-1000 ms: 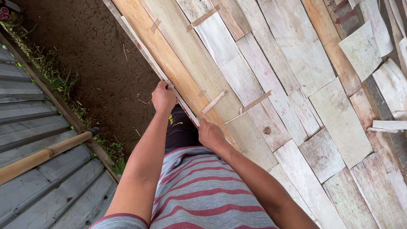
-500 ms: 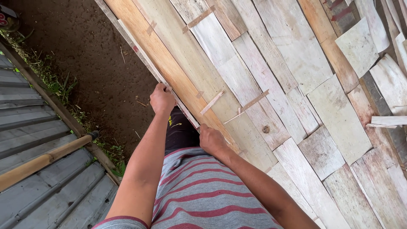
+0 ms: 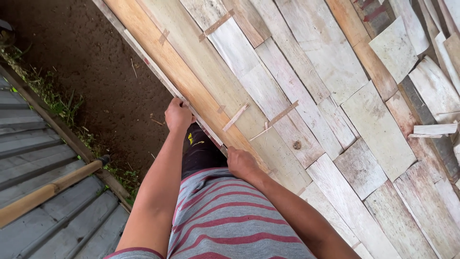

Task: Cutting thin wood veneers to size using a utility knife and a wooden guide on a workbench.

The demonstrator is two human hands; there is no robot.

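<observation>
Nearest the camera, the person's grey shirt with red stripes [image 3: 225,225] fills the lower middle, both bare arms reaching forward from it. The right hand [image 3: 242,163] rests palm-down on the near edge of a broad sheet of pale, patched wood veneer strips [image 3: 306,100], fingers curled over that edge; whether they pinch it underneath is hidden. A little farther and to the left, the left hand [image 3: 178,115] is clenched around the thin pale wooden edge strip [image 3: 158,72] that runs diagonally along the sheet's left border, beside an orange-brown wooden plank [image 3: 158,52]. Small brown tape pieces [image 3: 282,113] bridge the joints between the veneer strips. At the near left lie a grey corrugated metal roof sheet [image 3: 43,158] and a tan bamboo pole [image 3: 43,194]; beyond them is dark bare soil [image 3: 105,67] with a fringe of green weeds [image 3: 52,98].

As a judgement, the veneer looks thin and brittle: uneven pulling by the two hands could split a strip or tear a taped joint, and the raw edge could drive splinters into the fingers.

Compared with one second ago, both hands hold nearly the same spots on the edge; the view has only shifted slightly.
</observation>
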